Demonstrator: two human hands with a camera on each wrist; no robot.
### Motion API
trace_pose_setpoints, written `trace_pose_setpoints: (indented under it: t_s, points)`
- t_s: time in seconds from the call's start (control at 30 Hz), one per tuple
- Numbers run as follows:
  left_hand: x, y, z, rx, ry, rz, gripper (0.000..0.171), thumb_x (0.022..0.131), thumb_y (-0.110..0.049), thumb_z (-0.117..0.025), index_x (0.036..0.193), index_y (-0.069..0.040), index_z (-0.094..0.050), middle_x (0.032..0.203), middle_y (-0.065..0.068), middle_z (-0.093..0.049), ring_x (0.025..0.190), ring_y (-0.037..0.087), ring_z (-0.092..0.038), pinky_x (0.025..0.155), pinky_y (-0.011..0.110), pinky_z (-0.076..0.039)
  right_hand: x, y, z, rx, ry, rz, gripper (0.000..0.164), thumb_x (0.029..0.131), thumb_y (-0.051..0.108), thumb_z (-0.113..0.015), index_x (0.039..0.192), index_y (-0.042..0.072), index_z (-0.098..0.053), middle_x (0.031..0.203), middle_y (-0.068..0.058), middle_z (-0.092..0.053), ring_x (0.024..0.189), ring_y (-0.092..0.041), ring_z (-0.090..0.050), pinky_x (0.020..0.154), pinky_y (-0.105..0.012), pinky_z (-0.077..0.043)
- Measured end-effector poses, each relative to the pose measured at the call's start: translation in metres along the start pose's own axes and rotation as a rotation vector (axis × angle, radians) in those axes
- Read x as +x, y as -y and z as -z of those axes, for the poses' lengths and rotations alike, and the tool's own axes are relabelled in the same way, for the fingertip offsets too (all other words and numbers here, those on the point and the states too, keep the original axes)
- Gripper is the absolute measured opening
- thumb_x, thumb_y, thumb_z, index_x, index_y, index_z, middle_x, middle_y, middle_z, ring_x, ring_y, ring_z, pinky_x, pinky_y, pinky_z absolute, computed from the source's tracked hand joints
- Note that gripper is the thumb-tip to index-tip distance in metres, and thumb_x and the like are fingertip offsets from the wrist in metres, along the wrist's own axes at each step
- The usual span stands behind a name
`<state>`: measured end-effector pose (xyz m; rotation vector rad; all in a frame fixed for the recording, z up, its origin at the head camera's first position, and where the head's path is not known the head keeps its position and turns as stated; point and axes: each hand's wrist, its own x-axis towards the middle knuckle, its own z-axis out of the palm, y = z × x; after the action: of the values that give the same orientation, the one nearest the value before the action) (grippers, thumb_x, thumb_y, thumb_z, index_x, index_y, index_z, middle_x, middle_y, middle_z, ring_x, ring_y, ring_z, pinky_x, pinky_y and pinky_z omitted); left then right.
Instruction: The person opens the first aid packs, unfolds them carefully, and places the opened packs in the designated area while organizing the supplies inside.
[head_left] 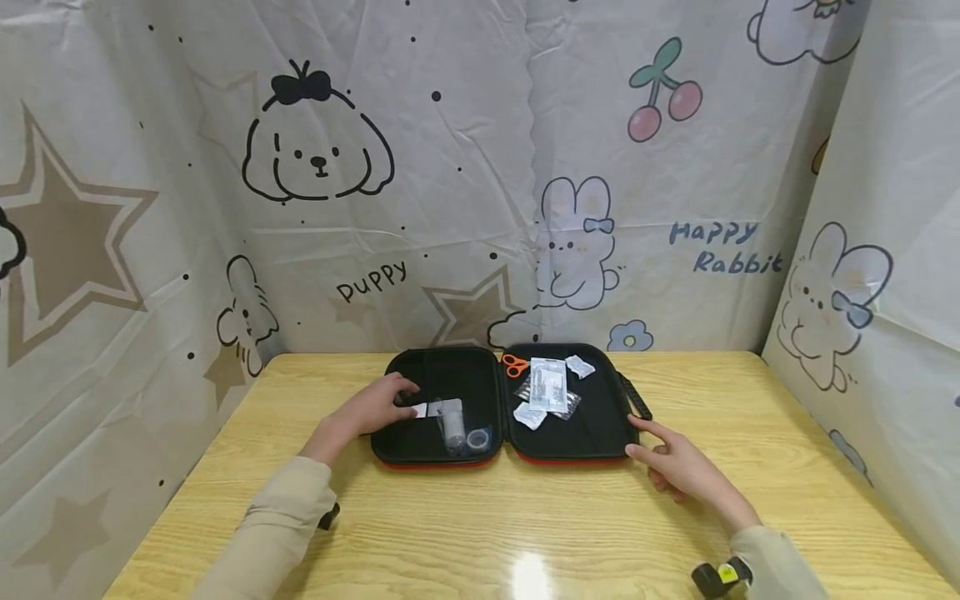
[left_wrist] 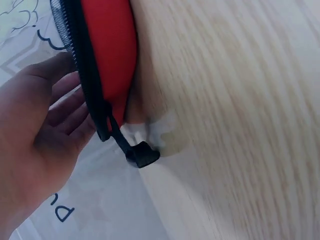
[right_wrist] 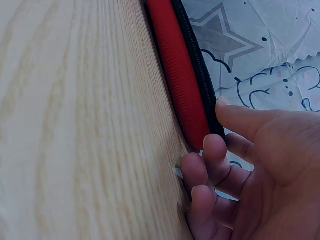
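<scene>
A zippered case [head_left: 570,446] with a black inside and red outside lies unfolded on the table. My left hand [head_left: 378,404] reaches over the left half's outer edge, thumb and index finger apart beside a small white strip [head_left: 420,411]; the other fingertips are hidden. The left wrist view shows the red side [left_wrist: 112,50] and a black zipper pull [left_wrist: 143,154]. In the left half are a whitish roll [head_left: 453,429] and a clear ring-shaped roll [head_left: 477,438]. At the right half's outer front corner, my right hand [head_left: 682,467] holds the edge, thumb on the zipper rim.
Orange-handled scissors [head_left: 515,365], a flat white packet [head_left: 548,385] and smaller white packets [head_left: 530,415] lie in the right half. A black strap [head_left: 636,398] hangs at its right side. Behind the wooden table [head_left: 465,533] hangs a printed cloth [head_left: 450,167].
</scene>
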<state>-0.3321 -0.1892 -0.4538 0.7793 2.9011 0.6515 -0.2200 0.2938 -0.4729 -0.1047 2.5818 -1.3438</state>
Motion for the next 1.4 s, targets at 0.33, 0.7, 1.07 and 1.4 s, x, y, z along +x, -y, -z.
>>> trace_pose_setpoints:
  t_s: [0.33, 0.7, 1.07, 1.4]
  points:
    - [0.005, -0.009, 0.000, -0.119, -0.040, 0.027, 0.033, 0.095, -0.008, -0.059, 0.126, 0.003, -0.061, 0.096, 0.010, -0.072, 0.089, 0.019, -0.066, 0.085, 0.039, -0.052, 0.002, 0.000, 0.002, 0.005, 0.000, 0.007, 0.070, 0.098, 0.036, -0.062, 0.156, 0.012, -0.031, 0.058, 0.000, -0.047, 0.047, -0.012, -0.038, 0.039, -0.021, -0.033]
    - [0.019, -0.027, -0.004, -0.376, -0.107, 0.213, 0.044, 0.093, -0.003, -0.051, 0.136, 0.007, -0.050, 0.097, 0.018, -0.069, 0.085, 0.024, -0.069, 0.079, 0.037, -0.057, 0.003, 0.003, 0.004, 0.006, -0.011, 0.010, 0.071, 0.097, 0.037, -0.062, 0.156, 0.013, -0.031, 0.058, -0.001, -0.047, 0.047, -0.012, -0.039, 0.039, -0.021, -0.033]
    - [0.036, -0.043, -0.002, -0.211, -0.187, 0.117, 0.029, 0.097, -0.012, -0.059, 0.123, 0.000, -0.063, 0.111, 0.014, -0.067, 0.103, 0.028, -0.064, 0.092, 0.046, -0.050, 0.002, 0.003, 0.005, 0.004, -0.015, -0.001, 0.070, 0.097, 0.037, -0.062, 0.156, 0.013, -0.031, 0.058, 0.000, -0.047, 0.048, -0.012, -0.039, 0.040, -0.021, -0.032]
    - [0.059, -0.066, -0.015, -0.176, -0.130, -0.029, 0.026, 0.095, -0.013, -0.062, 0.119, -0.003, -0.067, 0.113, 0.010, -0.067, 0.108, 0.024, -0.063, 0.097, 0.043, -0.049, -0.001, 0.001, -0.001, 0.022, 0.002, 0.001, 0.069, 0.098, 0.035, -0.062, 0.156, 0.014, -0.032, 0.057, -0.001, -0.046, 0.046, -0.011, -0.038, 0.039, -0.021, -0.032]
